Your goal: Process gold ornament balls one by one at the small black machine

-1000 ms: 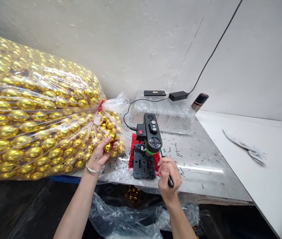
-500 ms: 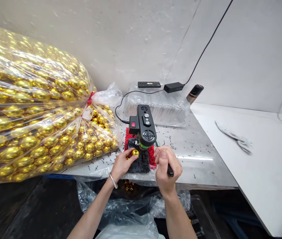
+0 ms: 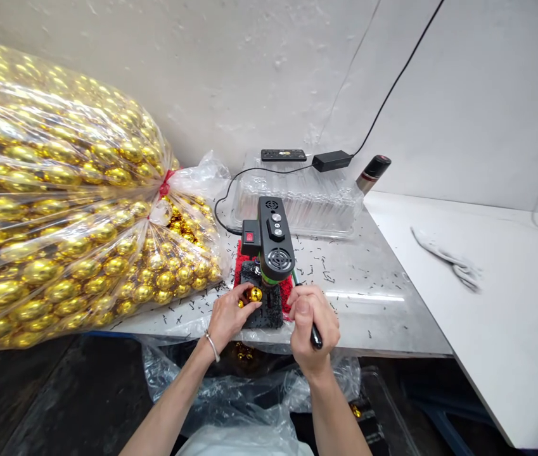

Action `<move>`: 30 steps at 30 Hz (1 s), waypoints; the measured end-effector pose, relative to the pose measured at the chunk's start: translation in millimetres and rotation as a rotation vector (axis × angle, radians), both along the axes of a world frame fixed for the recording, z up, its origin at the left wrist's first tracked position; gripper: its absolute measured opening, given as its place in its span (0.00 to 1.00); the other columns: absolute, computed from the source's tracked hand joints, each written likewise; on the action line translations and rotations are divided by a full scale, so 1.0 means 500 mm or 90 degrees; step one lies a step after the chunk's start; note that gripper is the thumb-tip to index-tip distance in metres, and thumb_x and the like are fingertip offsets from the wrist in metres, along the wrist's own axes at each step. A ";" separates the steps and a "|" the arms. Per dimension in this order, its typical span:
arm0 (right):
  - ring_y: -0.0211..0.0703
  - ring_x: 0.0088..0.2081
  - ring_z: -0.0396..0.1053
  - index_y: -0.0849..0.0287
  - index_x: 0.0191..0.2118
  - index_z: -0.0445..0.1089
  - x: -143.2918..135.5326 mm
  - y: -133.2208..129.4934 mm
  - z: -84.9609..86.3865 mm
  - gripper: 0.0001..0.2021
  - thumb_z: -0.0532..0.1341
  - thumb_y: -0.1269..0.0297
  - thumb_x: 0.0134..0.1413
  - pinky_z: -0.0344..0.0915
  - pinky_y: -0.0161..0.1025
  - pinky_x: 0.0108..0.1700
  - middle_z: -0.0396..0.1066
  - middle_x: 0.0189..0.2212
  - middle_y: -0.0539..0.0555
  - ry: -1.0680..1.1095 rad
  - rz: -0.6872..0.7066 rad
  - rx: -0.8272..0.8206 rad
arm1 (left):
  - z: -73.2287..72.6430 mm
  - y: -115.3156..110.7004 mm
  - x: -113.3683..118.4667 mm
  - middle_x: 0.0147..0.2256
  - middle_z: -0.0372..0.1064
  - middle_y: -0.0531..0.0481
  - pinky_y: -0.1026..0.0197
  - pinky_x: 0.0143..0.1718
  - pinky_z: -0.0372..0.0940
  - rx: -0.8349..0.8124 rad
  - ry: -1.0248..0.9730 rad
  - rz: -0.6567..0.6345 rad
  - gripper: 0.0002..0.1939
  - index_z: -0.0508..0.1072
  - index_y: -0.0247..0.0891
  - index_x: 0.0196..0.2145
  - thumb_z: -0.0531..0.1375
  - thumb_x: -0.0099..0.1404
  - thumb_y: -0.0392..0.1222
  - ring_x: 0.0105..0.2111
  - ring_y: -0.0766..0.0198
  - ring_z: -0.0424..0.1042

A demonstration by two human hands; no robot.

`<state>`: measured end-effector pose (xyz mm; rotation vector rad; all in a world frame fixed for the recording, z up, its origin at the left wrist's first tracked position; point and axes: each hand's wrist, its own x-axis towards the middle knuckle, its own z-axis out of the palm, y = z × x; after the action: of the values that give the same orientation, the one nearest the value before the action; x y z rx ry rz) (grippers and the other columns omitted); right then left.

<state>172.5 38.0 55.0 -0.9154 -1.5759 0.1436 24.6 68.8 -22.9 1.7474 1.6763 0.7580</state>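
Pinched between the thumb and fingers of my left hand is a shiny gold ball with a dark mark on it. My left hand is at the front of a small black machine with round vents, buttons and a red switch. Under the machine lie a black base plate and a red mat. My right hand is closed round a black-handled tool whose green shaft reaches toward the machine's right side; its tip is hidden.
A large clear bag of gold balls fills the left side. Behind the machine stand a clear plastic tray, a remote control, a power adapter and a spray can. A glove lies on the white table. Black shreds litter the metal tabletop.
My right hand and the handle have moved slightly down and left. My left hand still pinches the ball near the machine. The whole view has shifted a little.
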 end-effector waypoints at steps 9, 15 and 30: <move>0.37 0.28 0.65 0.57 0.25 0.59 -0.001 0.000 -0.006 0.13 0.50 0.77 0.59 0.60 0.37 0.30 0.61 0.21 0.48 0.001 -0.002 0.012 | -0.005 0.004 0.021 0.47 0.74 0.45 0.57 0.45 0.68 0.102 0.082 -0.061 0.18 0.72 0.40 0.48 0.63 0.59 0.38 0.44 0.54 0.74; 0.38 0.28 0.65 0.57 0.25 0.60 0.003 0.000 -0.009 0.13 0.50 0.78 0.58 0.60 0.37 0.30 0.61 0.21 0.49 -0.009 0.005 0.019 | 0.010 0.010 0.023 0.41 0.77 0.47 0.56 0.46 0.67 -0.015 0.062 -0.061 0.19 0.74 0.40 0.49 0.64 0.59 0.42 0.42 0.55 0.75; 0.37 0.27 0.63 0.57 0.27 0.60 0.003 0.019 -0.147 0.14 0.46 0.67 0.65 0.64 0.42 0.36 0.63 0.26 0.50 -0.028 -0.018 0.124 | 0.010 0.013 0.019 0.41 0.77 0.45 0.57 0.44 0.68 0.012 0.029 -0.080 0.15 0.77 0.38 0.44 0.65 0.58 0.41 0.41 0.55 0.75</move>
<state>174.2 47.5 -18.4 -0.7921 -1.5859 -0.0495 34.0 75.3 -18.1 1.8767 1.5756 0.6838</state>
